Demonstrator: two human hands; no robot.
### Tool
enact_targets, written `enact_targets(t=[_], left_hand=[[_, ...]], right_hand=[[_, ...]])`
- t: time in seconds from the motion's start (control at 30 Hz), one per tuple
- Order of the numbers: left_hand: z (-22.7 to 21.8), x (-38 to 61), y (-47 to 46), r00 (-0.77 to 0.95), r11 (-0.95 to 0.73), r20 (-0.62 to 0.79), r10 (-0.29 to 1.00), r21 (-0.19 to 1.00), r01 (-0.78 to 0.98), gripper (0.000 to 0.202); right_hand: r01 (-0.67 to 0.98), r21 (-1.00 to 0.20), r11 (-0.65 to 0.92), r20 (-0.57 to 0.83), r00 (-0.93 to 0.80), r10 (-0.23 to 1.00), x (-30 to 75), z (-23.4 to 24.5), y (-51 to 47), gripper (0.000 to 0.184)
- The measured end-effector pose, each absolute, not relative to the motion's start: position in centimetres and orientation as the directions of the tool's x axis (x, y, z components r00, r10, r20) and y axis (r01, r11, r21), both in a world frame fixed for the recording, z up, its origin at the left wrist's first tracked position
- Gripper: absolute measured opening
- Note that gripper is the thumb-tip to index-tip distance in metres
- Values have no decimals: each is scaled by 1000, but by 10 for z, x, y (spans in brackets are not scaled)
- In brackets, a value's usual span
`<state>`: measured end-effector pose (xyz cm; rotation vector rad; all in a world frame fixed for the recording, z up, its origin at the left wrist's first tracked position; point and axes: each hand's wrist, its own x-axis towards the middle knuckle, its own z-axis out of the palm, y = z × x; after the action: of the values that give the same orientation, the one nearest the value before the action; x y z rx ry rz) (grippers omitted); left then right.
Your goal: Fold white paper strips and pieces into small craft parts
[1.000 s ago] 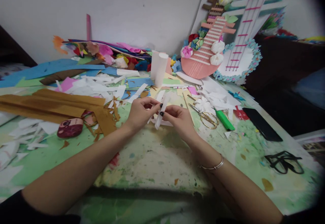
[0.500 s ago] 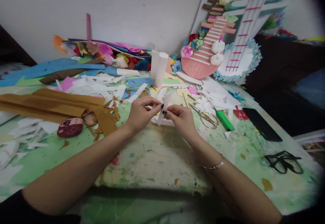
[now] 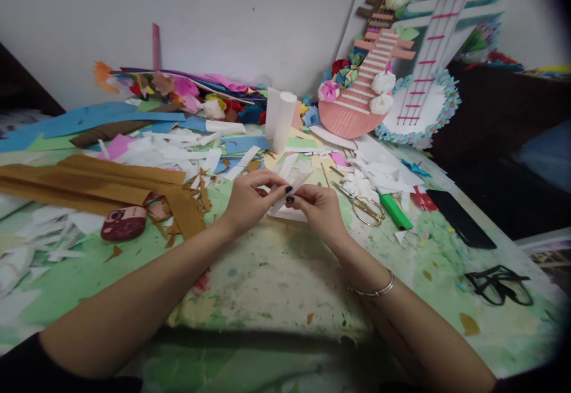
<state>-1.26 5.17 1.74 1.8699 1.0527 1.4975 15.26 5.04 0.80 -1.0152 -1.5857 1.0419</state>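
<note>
A narrow strip of white paper is pinched between my two hands at the middle of the table. My left hand grips it from the left with thumb and fingertips. From the right, my right hand pinches the same strip, the two thumbs nearly touching. The strip tilts up to the right, and its lower part is partly hidden by the fingers. Under the hands lies more white paper. Gold-handled scissors rest to the right of my right hand, beside a white paper flower.
A white paper roll stands behind the hands. Brown crepe paper and a dark red case lie left. A green tube, black phone and eyeglasses lie right. Paper-decorated instruments lean at the back.
The paper strip has turned from nearly upright to slanting up to the right. My left thumb has shifted slightly right; the arms have barely moved.
</note>
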Motion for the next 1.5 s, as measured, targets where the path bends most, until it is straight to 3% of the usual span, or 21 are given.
enact_targets(t=[0.33, 0.57, 0.83, 0.97, 1.13, 1.5], left_hand=[[18, -13, 49, 179, -699, 688, 703, 624, 349, 10], [14, -13, 49, 234, -797, 790, 566, 452, 400, 7], [12, -16, 52, 171, -749, 762, 624, 522, 407, 5], [15, -17, 51, 107, -701, 732, 673, 585, 409, 3], [16, -17, 50, 72, -662, 703, 708, 625, 414, 4], [12, -21, 56, 193, -717, 733, 652, 514, 471, 4]], right_hand=[[237, -925, 296, 253, -194, 948, 152, 6, 50, 15], [129, -943, 306, 276, -206, 939, 152, 6, 52, 10], [103, -955, 279, 259, -170, 951, 156, 14, 53, 14], [62, -921, 385, 370, -170, 913, 163, 29, 51, 23], [108, -889, 445, 429, -143, 892, 169, 37, 51, 15], [272, -898, 347, 308, -176, 935, 182, 38, 60, 13]])
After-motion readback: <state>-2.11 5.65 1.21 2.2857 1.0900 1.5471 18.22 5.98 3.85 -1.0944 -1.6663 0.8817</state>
